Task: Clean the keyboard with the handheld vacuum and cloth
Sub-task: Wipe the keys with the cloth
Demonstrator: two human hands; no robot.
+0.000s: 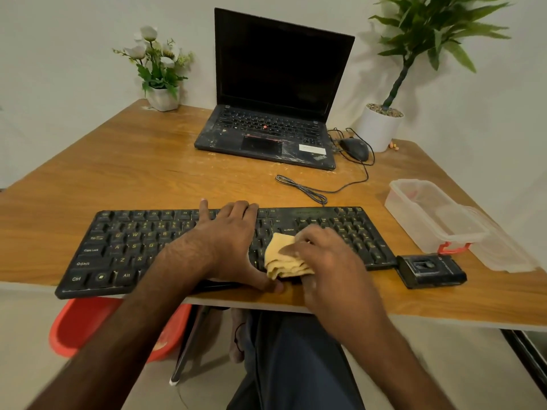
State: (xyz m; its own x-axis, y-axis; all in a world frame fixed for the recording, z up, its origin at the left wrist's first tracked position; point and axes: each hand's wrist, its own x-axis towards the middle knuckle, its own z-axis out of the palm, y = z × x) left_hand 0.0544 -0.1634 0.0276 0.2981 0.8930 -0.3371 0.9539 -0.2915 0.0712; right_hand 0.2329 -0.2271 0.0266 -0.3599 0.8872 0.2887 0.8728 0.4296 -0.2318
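A black keyboard (118, 247) with yellowish letters lies along the near edge of the wooden table (133, 167), its left end jutting over the edge. My left hand (231, 241) lies across its middle, fingers over the far rim and thumb at the near rim. My right hand (322, 258) grips a folded yellow cloth (281, 258) and presses it on the keys right of centre. A small black handheld vacuum (429, 270) lies on the table just right of the keyboard.
An open dusty laptop (266, 134) stands at the back, with a mouse (355, 147) and cable beside it. A clear plastic box (426, 214) sits at right. Flower pot (162, 99) and plant pot (379, 128) stand at the rear. A red tub (88, 324) is under the table.
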